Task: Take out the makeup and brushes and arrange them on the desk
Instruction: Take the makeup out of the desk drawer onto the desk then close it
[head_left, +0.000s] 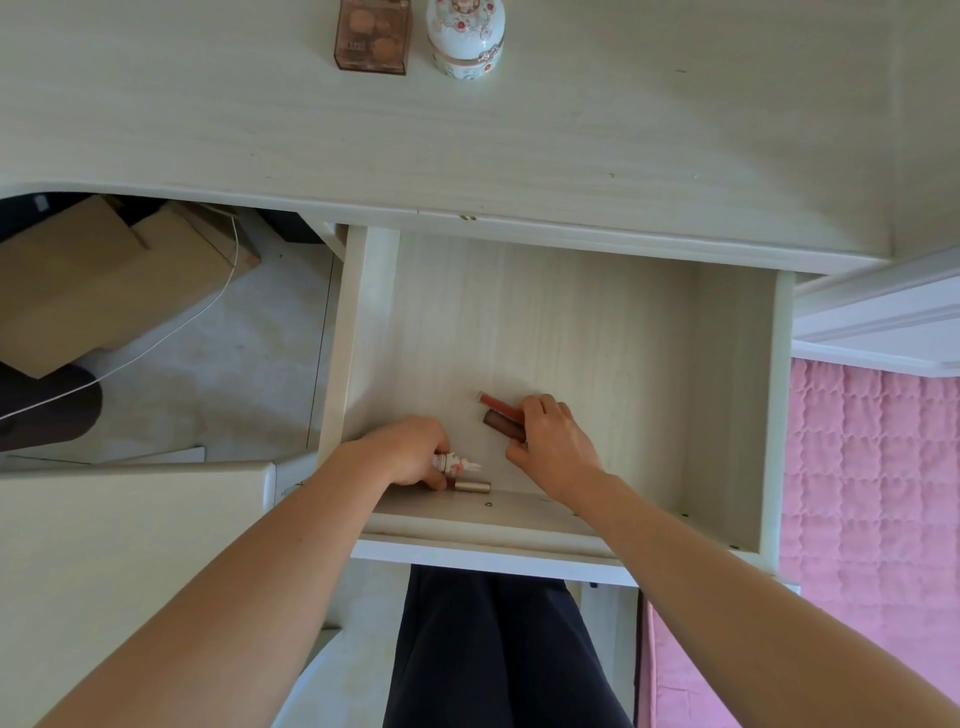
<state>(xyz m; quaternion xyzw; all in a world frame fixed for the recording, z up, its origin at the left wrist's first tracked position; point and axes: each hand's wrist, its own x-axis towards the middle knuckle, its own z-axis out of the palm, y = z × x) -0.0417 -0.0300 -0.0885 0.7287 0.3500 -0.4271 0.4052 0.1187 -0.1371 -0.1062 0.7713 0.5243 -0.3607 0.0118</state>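
Observation:
Both hands reach into the open drawer (737, 395) under the desk (467, 150). My left hand (410, 451) grips a small white floral tube (460, 463) near the drawer's front wall; a gold-capped tube (471, 487) lies just under it, touching the fingers. My right hand (553, 441) curls round the ends of a red lip tube (497, 403) and a brown lip tube (501, 423), which lie side by side on the drawer floor. On the desk at the back stand a brown makeup palette box (371, 35) and a white floral jar (466, 39).
Cardboard boxes (104, 291) and a white cable (156, 348) lie on the floor left of the drawer. A pink quilted bed cover (872, 493) is on the right. My dark trousers (498, 649) are below the drawer front.

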